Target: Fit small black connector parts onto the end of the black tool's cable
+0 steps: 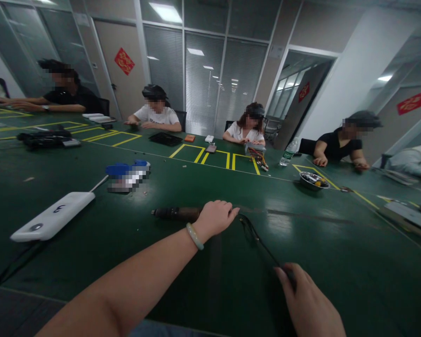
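My left hand [215,218], with a pale bangle at the wrist, is closed over the back part of an electric screwdriver [177,213]. The tool lies on the green table, its narrow tip pointing left, and my fingers hide its right end. Just past my fingertips a black cable [257,239] starts, with a small loop, and runs down to the right. My right hand [307,297] pinches this cable between thumb and fingers, low over the table. Whether the cable joins the screwdriver is hidden by my left hand.
To the left are a white power bank [54,217] with a cord and a blue-and-white packet [128,175]. Across the table stand a metal bowl [314,180] of small parts, a water bottle [289,152] and a wired metal box [255,150]. Several people sit around.
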Tool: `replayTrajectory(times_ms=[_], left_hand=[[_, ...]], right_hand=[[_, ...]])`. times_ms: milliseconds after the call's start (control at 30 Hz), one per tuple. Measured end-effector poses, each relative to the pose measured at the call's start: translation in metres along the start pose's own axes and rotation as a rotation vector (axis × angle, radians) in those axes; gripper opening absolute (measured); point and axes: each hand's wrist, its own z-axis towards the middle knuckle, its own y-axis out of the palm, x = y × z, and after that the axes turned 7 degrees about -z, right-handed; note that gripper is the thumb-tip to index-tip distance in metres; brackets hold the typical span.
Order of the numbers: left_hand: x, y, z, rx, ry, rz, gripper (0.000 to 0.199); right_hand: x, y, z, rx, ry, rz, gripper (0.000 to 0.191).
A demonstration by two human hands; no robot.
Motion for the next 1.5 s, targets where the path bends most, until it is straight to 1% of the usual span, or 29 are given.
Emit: replayTrajectory(times_ms=[33,100,133,200,267,300,367,433,467,533,600,633,667,733,867,967,1033,1133,1267,1400,1500], left_hand=[[0.001,0.001,-0.001,0.006,-0.025,0.013,0.053],[0.003,0.002,-0.003,0.001,-0.058,0.025,0.054],[0.003,0.002,-0.004,-0.007,-0.056,0.026,0.055],[0.004,0.0,-0.006,-0.026,-0.008,0.019,0.053],[0.004,-0.002,-0.007,-0.046,0.061,0.008,0.05],[0.004,-0.003,-0.007,-0.054,0.087,0.007,0.049],[0.004,-0.006,-0.007,-0.068,0.113,0.009,0.047],[0.004,-0.007,-0.007,-0.08,0.13,0.011,0.047],[0.004,-0.007,-0.007,-0.084,0.137,0.011,0.046],[0.002,-0.006,-0.007,-0.088,0.149,0.009,0.045],[0.001,-0.006,-0.007,-0.081,0.156,0.008,0.044],[0.001,-0.005,-0.007,-0.078,0.16,0.007,0.044],[0.001,-0.005,-0.006,-0.074,0.163,0.009,0.043],[0.001,-0.004,-0.006,-0.071,0.164,0.018,0.043],[0.002,-0.003,-0.005,-0.078,0.143,0.025,0.042],[0.002,-0.001,-0.005,-0.082,0.127,0.031,0.041],[0.003,0.0,-0.004,-0.086,0.125,0.033,0.04],[0.002,0.001,-0.004,-0.088,0.126,0.032,0.039],[0.003,0.001,-0.003,-0.093,0.119,0.033,0.038],[0.003,-0.005,-0.005,-0.13,0.117,0.004,0.034],[0.002,-0.01,-0.01,-0.157,0.097,0.019,0.032]], right_hand=[[0.001,-0.009,0.002,-0.005,0.053,-0.012,0.043],[0.003,-0.033,0.021,0.045,0.155,-0.08,0.047],[0.005,-0.046,0.037,0.094,0.207,-0.118,0.049],[0.01,-0.066,0.076,0.192,0.302,-0.16,0.057],[0.015,-0.073,0.118,0.251,0.347,-0.15,0.063],[0.017,-0.07,0.138,0.241,0.351,-0.136,0.064],[0.022,-0.054,0.168,0.159,0.352,-0.098,0.062],[0.028,-0.03,0.187,0.052,0.363,-0.061,0.056],[0.03,-0.018,0.192,0.032,0.353,-0.051,0.053],[0.035,0.001,0.197,0.086,0.26,-0.059,0.045],[0.036,0.01,0.198,0.158,0.082,-0.051,0.037],[0.034,0.012,0.197,0.168,-0.007,-0.028,0.034],[0.03,0.012,0.195,0.158,-0.079,0.007,0.033],[0.018,0.008,0.19,0.132,-0.179,0.09,0.032],[-0.018,-0.006,0.172,0.145,-0.383,0.187,0.029],[-0.041,-0.011,0.157,0.076,-0.563,0.172,0.026],[-0.05,-0.01,0.149,0.017,-0.648,0.129,0.027],[-0.056,-0.007,0.145,-0.02,-0.684,0.059,0.027],[-0.054,-0.007,0.147,-0.031,-0.695,0.031,0.024],[-0.048,-0.007,0.147,-0.048,-0.54,0.073,0.018],[-0.044,-0.005,0.149,-0.104,-0.484,0.06,0.014]])
